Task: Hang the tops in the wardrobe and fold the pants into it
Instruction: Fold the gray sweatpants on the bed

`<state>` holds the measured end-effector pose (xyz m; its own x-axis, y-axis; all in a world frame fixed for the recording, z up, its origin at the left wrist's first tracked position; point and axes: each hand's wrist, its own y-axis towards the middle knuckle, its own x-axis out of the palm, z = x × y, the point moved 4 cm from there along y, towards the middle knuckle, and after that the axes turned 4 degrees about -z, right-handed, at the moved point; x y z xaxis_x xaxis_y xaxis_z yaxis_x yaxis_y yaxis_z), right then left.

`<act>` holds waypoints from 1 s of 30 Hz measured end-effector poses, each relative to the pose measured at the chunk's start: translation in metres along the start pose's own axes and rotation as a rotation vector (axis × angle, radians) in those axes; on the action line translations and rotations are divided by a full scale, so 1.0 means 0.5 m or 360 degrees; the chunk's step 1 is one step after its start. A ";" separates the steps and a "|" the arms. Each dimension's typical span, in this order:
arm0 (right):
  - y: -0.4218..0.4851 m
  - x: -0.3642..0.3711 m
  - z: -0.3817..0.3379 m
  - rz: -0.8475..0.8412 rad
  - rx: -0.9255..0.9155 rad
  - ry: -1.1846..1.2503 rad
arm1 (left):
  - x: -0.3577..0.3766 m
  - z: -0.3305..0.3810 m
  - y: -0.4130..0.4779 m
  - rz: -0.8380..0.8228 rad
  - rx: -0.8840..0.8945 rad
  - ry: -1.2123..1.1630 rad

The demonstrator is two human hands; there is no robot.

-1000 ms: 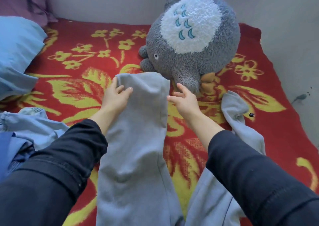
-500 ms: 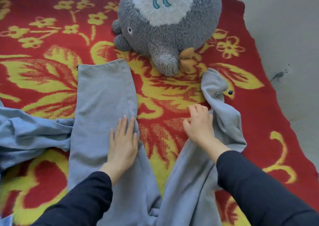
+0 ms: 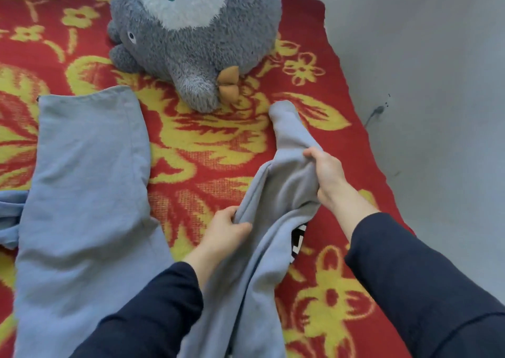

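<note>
both hands [image 3: 226, 229] grip grey pants [image 3: 276, 193] leg.

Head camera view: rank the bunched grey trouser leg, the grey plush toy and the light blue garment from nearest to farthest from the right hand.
1. The bunched grey trouser leg, gripped by the right hand itself.
2. The grey plush toy, ahead and to the left.
3. The light blue garment, at the far left edge.
</note>
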<state>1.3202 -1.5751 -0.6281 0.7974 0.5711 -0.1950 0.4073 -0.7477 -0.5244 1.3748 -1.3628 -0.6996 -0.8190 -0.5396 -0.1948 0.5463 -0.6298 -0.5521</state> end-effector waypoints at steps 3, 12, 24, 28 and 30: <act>-0.004 -0.029 -0.042 0.0027 -0.0038 0.0207 | -0.033 0.060 0.001 -0.0153 -0.0113 -0.0479; -0.056 0.012 -0.213 -0.0191 -0.0387 0.0169 | -0.147 0.261 -0.010 -0.0593 0.0161 -0.0803; -0.015 0.029 -0.045 -0.0276 -0.0150 -0.1285 | -0.196 0.134 -0.024 0.0765 0.0273 0.0701; -0.076 0.002 0.114 -0.0457 0.0102 -0.1240 | -0.056 0.002 -0.129 0.0635 0.0448 0.0929; -0.109 -0.015 0.167 -0.0451 0.0125 -0.1195 | 0.011 -0.048 -0.181 0.0464 0.0411 0.0859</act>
<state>1.2547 -1.5104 -0.6672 0.1448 0.8316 -0.5361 0.4943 -0.5302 -0.6889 1.3166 -1.2954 -0.6703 -0.5674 -0.3952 -0.7224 0.7283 -0.6503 -0.2163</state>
